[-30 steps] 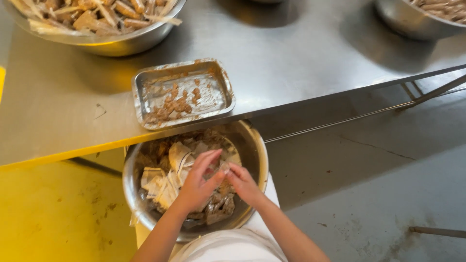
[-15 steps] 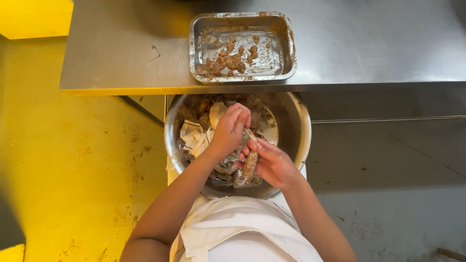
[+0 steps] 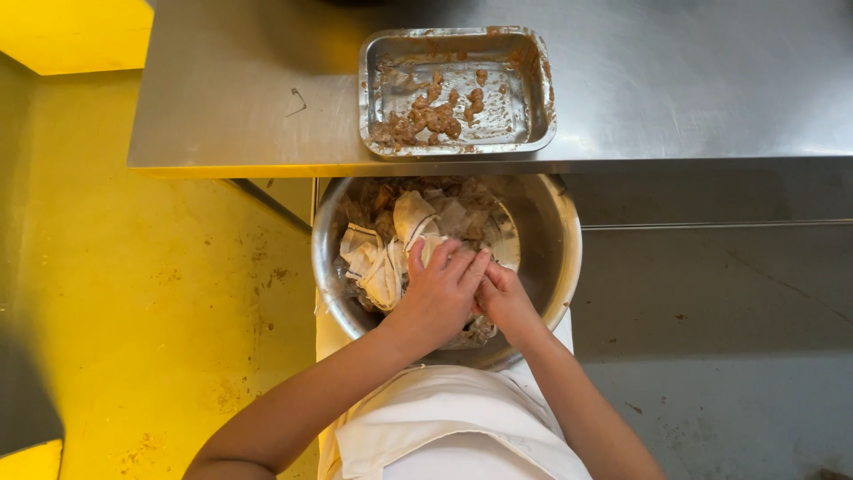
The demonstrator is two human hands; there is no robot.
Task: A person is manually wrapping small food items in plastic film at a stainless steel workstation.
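A large steel bowl (image 3: 562, 267) sits on my lap below the table edge, holding crumpled white and clear wrappers (image 3: 378, 262) smeared with brown paste. Both my hands are down inside it, pressed together. My left hand (image 3: 440, 298) lies over my right hand (image 3: 505, 302), with its fingers stretched across the right hand's fingers. Whatever sits between the palms is hidden. A white apron (image 3: 444, 427) covers my lap under the bowl.
A small rectangular steel tray (image 3: 544, 89) with lumps of brown paste stands on the steel table (image 3: 693, 80), just above the bowl. A yellow floor (image 3: 160, 311) lies to the left and a grey floor (image 3: 729, 338) to the right.
Half a second ago my hands held a brown stick in clear wrap above the bowl. Now they are closed together lower in the bowl and the stick is out of sight.
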